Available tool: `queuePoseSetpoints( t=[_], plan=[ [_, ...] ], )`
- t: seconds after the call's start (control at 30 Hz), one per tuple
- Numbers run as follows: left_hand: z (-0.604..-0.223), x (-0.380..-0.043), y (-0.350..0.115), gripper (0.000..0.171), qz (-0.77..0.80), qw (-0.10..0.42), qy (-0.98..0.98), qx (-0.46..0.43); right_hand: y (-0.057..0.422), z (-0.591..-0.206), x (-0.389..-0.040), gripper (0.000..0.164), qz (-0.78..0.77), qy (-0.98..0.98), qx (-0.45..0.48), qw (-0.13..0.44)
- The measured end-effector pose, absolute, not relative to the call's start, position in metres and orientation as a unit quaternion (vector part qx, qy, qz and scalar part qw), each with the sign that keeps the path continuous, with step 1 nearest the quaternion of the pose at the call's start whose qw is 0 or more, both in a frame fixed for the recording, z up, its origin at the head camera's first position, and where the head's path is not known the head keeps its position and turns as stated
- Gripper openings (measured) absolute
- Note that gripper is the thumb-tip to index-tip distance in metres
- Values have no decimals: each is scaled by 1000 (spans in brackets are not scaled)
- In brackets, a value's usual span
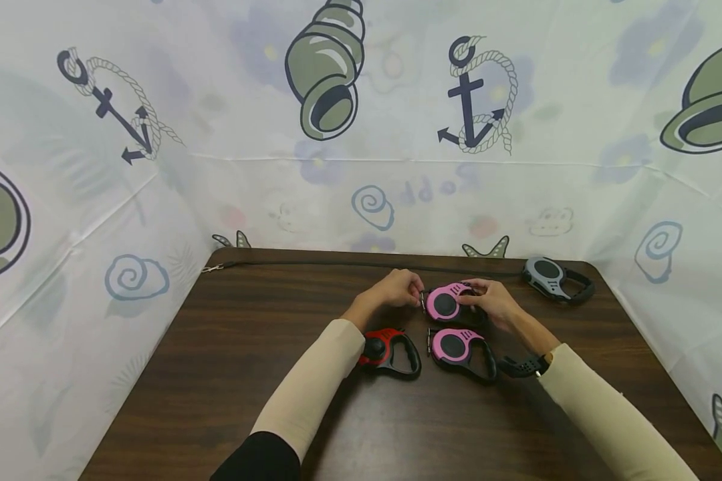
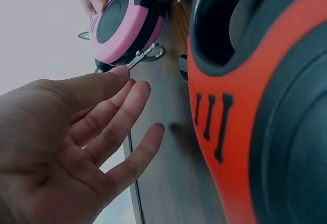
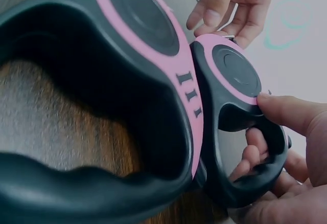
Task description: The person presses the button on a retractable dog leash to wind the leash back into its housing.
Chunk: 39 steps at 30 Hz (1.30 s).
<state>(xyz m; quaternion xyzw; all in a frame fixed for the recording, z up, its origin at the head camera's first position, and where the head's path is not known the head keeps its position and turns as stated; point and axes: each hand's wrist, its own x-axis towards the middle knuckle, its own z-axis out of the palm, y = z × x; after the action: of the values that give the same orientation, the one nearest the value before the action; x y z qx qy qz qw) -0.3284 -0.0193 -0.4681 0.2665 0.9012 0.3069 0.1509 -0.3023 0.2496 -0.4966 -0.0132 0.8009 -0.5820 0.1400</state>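
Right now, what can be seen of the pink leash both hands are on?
The pink leash has a pink and black casing, plastic by its look, a round dark disc on its face and a dark looped handle. In the head view its disc faces up, handle to the right, beyond the other pink leash. The right hand grips it, thumb on its face, fingers showing through the loop; the left hand pinches its metal clip. Whether it touches the table is unclear.

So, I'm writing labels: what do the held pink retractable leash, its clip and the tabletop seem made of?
Held pink retractable leash: probably hard plastic, satin-looking, judging by its smooth moulded shell. Clip: likely polished metal, from its silvery glints. Tabletop: wood or wood-look laminate; brown grain, soft sheen.
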Motion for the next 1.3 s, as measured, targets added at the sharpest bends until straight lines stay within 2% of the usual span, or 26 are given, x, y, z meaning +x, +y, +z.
queuePoseSetpoints(
  t=[0.23,0.4,0.7,1.0,1.3],
  plan=[
    [-472,-328,-22,30,285,176,902,271,252,-501,-302,64,-447,886,-51,110],
    [-473,-328,-25,32,289,199,895,274,253,-504,-302,58,-399,909,-78,88],
    [-472,-328,-30,31,277,197,894,292,252,-507,-299,50,-358,927,-102,49],
    [-474,-324,-44,34,281,167,899,292,258,-501,-294,53,-384,916,-102,46],
    [-478,-327,-71,38,283,112,900,313,272,-494,-289,58,-355,927,-114,30]
  ],
)
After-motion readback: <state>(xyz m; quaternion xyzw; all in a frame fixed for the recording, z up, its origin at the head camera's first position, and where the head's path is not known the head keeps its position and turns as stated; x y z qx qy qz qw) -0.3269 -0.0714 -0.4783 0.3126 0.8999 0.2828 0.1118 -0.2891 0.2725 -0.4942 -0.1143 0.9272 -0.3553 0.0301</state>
